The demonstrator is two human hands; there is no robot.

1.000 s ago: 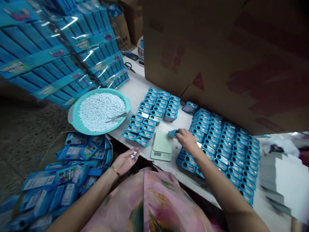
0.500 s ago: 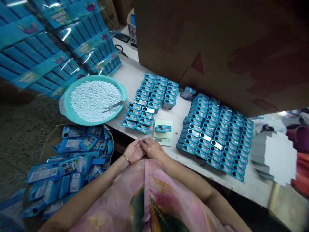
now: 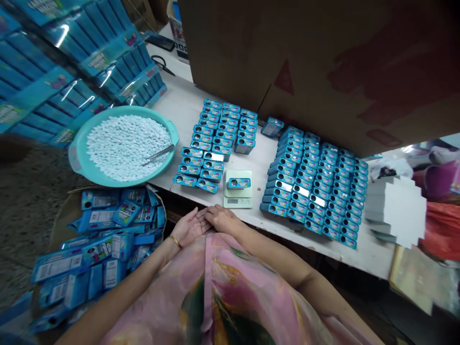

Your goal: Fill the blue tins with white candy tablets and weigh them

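In front of my body, just off the table's near edge, my left hand [image 3: 190,227] lies palm up with its fingers stretched out and the thumb apart. My right hand [image 3: 221,218] rests palm down across the left fingertips, its fingers loosely bent. I see no object in either hand. Nearest to them is a pale green digital scale [image 3: 239,202], with one small blue tin [image 3: 238,182] standing on its plate. Rows of similar blue tins [image 3: 213,165] stand left of the scale. A larger block of them [image 3: 312,191] stands to its right.
A turquoise basin [image 3: 74,153] of white candies holds a metal spoon [image 3: 158,155]. Below it, a carton [image 3: 59,225] contains blue packs. Wrapped blue boxes [image 3: 108,57] are stacked at left. A big cardboard box [image 3: 251,48] walls the back. Scissors [image 3: 163,66] and grey-white card sheets [image 3: 397,211] lie on the table.
My view has shifted a little, so the table's things sit farther left and higher. The left hand's fingers have spread out flatter under the right hand. The tin remains on the scale.
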